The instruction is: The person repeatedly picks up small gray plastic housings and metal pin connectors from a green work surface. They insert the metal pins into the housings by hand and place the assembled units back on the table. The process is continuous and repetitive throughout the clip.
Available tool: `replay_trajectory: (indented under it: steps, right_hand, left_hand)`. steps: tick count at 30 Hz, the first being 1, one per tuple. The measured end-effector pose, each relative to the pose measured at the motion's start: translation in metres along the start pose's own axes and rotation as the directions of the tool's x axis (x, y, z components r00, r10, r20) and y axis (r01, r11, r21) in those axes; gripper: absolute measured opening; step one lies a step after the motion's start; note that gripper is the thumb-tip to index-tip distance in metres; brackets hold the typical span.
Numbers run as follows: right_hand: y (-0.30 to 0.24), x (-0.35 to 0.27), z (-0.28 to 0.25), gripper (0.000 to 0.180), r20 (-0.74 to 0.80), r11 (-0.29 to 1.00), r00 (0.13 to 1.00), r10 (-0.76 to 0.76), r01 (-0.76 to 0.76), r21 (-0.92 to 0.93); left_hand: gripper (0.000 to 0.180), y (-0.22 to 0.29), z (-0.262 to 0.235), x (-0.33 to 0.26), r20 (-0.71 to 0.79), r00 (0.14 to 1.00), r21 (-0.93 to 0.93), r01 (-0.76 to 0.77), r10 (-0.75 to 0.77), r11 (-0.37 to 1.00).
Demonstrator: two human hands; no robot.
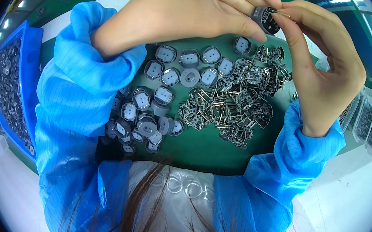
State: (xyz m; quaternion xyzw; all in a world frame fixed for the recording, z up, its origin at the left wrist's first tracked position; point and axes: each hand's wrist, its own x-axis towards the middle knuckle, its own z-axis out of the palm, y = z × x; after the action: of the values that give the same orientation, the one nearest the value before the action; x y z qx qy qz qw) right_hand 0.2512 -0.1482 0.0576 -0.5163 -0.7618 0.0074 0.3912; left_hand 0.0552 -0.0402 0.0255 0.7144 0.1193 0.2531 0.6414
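Observation:
At the top of the view, my left hand [206, 9] grips a small grey round plastic housing [257, 14] between its thumb and fingers. A black circuit board [268, 20] sits at the open face of that housing; how deep it lies I cannot tell. Thin metal pins stick out from the board, and my right hand [326, 53] pinches them between thumb and forefinger. Below the hands lies a heap of loose circuit boards with long pins [241, 103]. To the left of this heap, several grey housings [189, 58] are spread out, many showing a pale inner face.
A green work mat [200, 156] covers the table. On the far left stands a blue bin [28, 86] full of small dark parts. Clear plastic trays [367, 119] holding dark parts stand at the right. Loose hair hangs near the lower edge.

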Motion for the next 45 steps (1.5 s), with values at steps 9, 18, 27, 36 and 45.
replay_trajectory:
  steps: [9, 18, 27, 36, 45]
  right_hand:
    - [-0.003, -0.005, 0.003, 0.016, 0.021, 0.988, 0.991, 0.135, -0.136, 0.069]
    - [-0.001, -0.002, 0.005, 0.02, 0.002, 0.999, 1.0, 0.024, -0.024, 0.046]
    - [-0.017, -0.002, 0.011, 0.024, -0.081, 0.938, 0.979, -0.189, 0.156, -0.31]
    - [-0.013, -0.011, 0.038, 0.044, 0.145, 0.779, 0.94, 0.309, -0.338, 0.528]
    - [-0.012, -0.006, 0.01, 0.043, 0.507, 0.302, 0.726, 0.465, -0.668, 0.68]
  left_hand:
    - [0.027, 0.021, 0.01, 0.003, -0.095, 0.989, -0.035, 0.112, -0.115, 0.993]
    - [0.028, 0.008, 0.011, -0.006, -0.06, 0.997, -0.004, 0.046, -0.046, 0.999]
    - [0.026, 0.0, 0.004, -0.004, -0.032, 0.993, -0.144, 0.109, -0.114, 0.984]
    - [0.03, 0.025, 0.009, -0.005, -0.258, 0.937, -0.058, 0.228, -0.236, 0.972]
    - [0.024, 0.021, 0.0, -0.001, -0.051, 0.995, 0.01, 0.091, -0.09, 0.996]
